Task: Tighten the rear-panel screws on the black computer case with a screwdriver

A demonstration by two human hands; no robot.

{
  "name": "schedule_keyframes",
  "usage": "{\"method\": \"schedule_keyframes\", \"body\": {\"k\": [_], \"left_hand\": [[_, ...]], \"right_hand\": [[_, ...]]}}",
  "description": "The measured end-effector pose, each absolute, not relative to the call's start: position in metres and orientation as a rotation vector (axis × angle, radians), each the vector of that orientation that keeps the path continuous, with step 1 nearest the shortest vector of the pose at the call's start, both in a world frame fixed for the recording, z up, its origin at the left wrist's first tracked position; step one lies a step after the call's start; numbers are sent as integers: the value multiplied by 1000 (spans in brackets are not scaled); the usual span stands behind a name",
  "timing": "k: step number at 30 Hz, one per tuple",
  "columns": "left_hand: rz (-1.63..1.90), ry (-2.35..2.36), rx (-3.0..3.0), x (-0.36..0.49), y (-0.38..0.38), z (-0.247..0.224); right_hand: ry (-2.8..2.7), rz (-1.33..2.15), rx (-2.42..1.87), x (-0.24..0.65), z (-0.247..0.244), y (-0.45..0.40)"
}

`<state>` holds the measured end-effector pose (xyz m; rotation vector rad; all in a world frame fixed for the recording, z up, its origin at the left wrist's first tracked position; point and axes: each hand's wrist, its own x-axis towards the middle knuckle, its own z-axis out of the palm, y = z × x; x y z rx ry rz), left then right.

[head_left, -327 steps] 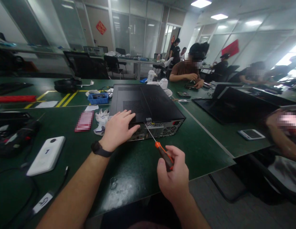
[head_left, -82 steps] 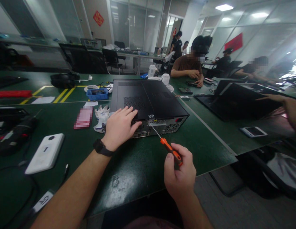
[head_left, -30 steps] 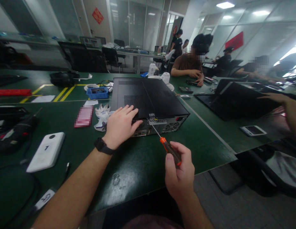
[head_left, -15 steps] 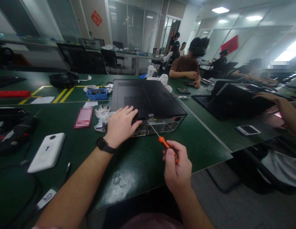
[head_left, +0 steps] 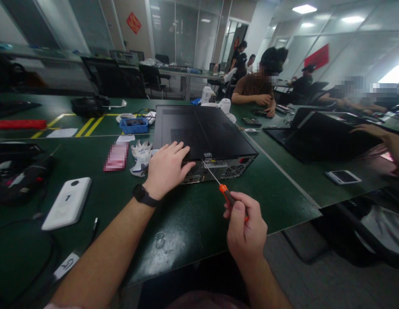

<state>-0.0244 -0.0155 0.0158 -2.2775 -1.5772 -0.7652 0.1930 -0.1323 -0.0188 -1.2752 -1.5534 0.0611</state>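
A black computer case (head_left: 212, 124) lies flat on the green table, its rear panel with fan grille (head_left: 234, 170) facing me. My left hand (head_left: 169, 167) rests with fingers spread on the near left corner of the case, thumb along the rear edge. In my right hand (head_left: 247, 225) I grip the handle of an orange and dark screwdriver (head_left: 224, 190). Its thin shaft slants up to the rear edge of the case, and the tip sits at that edge near the middle. Whether a screw is under the tip is too small to tell.
White gloves (head_left: 141, 158), a pink packet (head_left: 117, 156) and a blue tray (head_left: 134, 125) lie left of the case. Nearer me are a white power bank (head_left: 67, 203) and cables. A co-worker (head_left: 255, 88) sits across; another person's hand (head_left: 368, 129) touches a black panel at right.
The whole view has shifted slightly to the right. The screwdriver handle has turned a little in my right hand, its tip staying at the case edge. My left hand stays put on the case.
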Motion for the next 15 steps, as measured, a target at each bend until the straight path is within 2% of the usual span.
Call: {"method": "schedule_keyframes", "body": {"k": [15], "left_hand": [[-799, -1581, -2286, -25, -16, 16]], "right_hand": [[-1659, 11, -1224, 195, -5, -132]]}}
